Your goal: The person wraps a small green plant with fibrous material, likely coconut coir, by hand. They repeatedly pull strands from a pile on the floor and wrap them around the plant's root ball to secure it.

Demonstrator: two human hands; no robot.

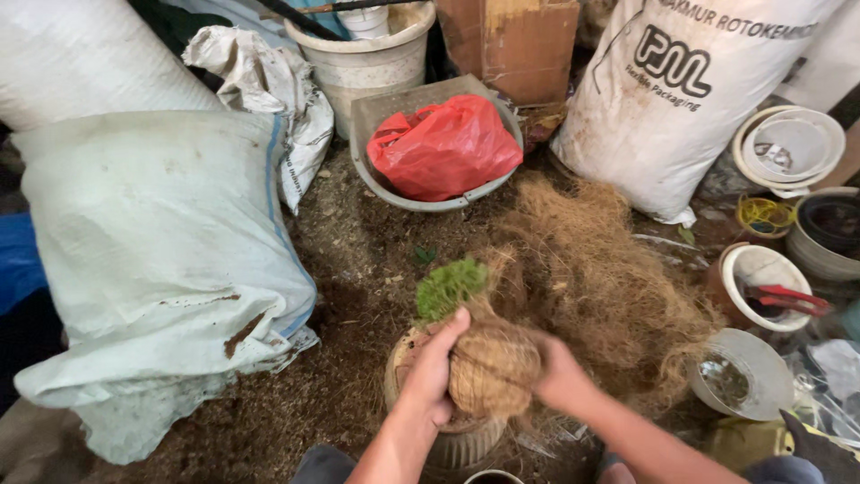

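Brown coconut fibre, wound into a tight ball (494,366), sits gripped between two bare hands above a small pot. Fingers of the left hand (432,369) curl over the ball's near-left side, thumb raised along its top edge; the right hand (560,375) clasps the opposite flank, its fingers mostly hidden behind the fibre. A tuft of green seedling foliage (450,287) rises from the top of the ball, leaning toward the left. Directly beneath the hands stands the pale ribbed pot (466,443), its rim partly covered by the left wrist.

Just behind and to the right of the ball spreads a loose heap of coconut fibre (600,278), lying on dark soil-strewn ground (340,269). Farther back, a grey basin (394,112) holds a red plastic bag (443,143). A large, filled white woven sack (152,242) lies along the left side, and another printed white sack (681,99) stands at upper right beside a cardboard box (520,45). A whitish bucket (367,58) stands behind the basin. To the right are stacked white pots (788,148) and a white bowl (761,273) containing red-handled pruners (788,298).
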